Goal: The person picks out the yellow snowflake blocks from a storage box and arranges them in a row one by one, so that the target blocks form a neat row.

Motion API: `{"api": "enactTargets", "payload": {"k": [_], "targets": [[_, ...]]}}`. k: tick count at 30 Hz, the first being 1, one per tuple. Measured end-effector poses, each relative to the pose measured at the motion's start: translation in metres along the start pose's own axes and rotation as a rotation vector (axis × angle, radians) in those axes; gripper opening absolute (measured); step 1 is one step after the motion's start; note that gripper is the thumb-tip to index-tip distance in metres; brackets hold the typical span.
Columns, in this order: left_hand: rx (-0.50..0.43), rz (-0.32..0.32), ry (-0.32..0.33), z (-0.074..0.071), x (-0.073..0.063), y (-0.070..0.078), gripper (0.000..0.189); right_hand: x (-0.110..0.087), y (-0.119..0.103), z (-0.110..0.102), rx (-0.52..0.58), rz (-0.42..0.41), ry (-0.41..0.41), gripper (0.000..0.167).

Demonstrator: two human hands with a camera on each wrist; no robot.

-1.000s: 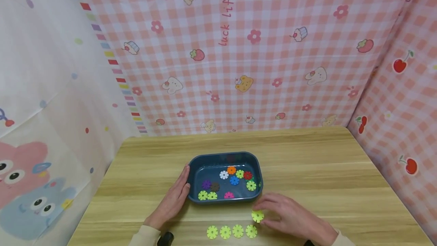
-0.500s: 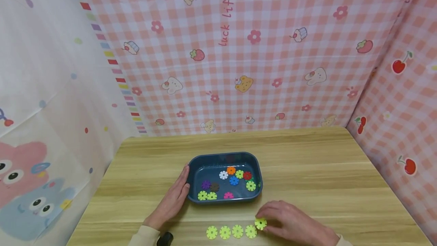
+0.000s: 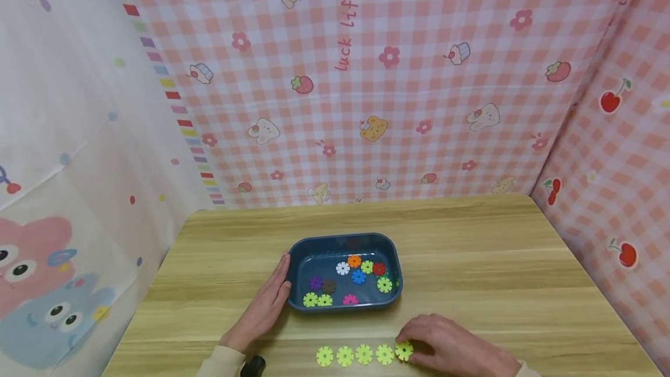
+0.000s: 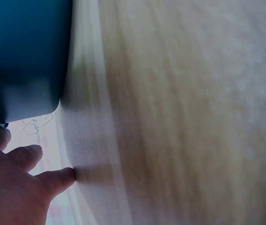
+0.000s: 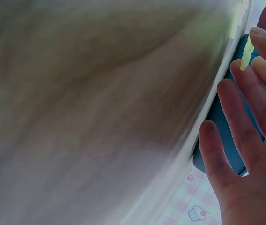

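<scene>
My right hand pinches a yellow-green notched plastic disc between thumb and fingertips, at the right end of a row of several matching discs near the table's front. In the right wrist view the pinched disc shows edge-on under the thumb, while the other fingers spread out. My left hand rests with extended fingers against the left side of a dark blue rectangular tray. Part of the tray's outer wall shows above the left fingers in the left wrist view.
Inside the tray lie more notched discs, among them white, orange, blue, purple and pink ones. The wood-grain table is backed by a pink checked cloth.
My right hand has carried the disc from just in front of the tray down and to the right, to the row's right end. The left hand and tray have stayed in place.
</scene>
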State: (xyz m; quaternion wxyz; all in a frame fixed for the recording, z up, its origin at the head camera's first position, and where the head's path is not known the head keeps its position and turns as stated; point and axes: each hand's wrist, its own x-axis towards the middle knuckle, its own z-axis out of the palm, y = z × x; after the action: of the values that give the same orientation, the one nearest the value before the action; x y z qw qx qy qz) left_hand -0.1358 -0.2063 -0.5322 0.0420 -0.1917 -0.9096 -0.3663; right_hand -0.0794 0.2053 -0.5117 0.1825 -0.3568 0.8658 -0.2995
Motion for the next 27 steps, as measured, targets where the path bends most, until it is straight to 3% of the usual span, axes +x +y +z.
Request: {"api": "enactTargets", "payload": {"k": [15, 27], "targets": [[0.009, -0.002, 0.002, -0.0002, 0.0001, 0.0021, 0.055, -0.0002, 0.0053, -0.0010, 0.013, 0.049, -0.016, 0.028], [0.018, 0.002, 0.011, 0.0013, 0.0003, 0.0006, 0.056, 0.0013, 0.0054, -0.0007, -0.017, 0.000, -0.011, 0.026]]}}
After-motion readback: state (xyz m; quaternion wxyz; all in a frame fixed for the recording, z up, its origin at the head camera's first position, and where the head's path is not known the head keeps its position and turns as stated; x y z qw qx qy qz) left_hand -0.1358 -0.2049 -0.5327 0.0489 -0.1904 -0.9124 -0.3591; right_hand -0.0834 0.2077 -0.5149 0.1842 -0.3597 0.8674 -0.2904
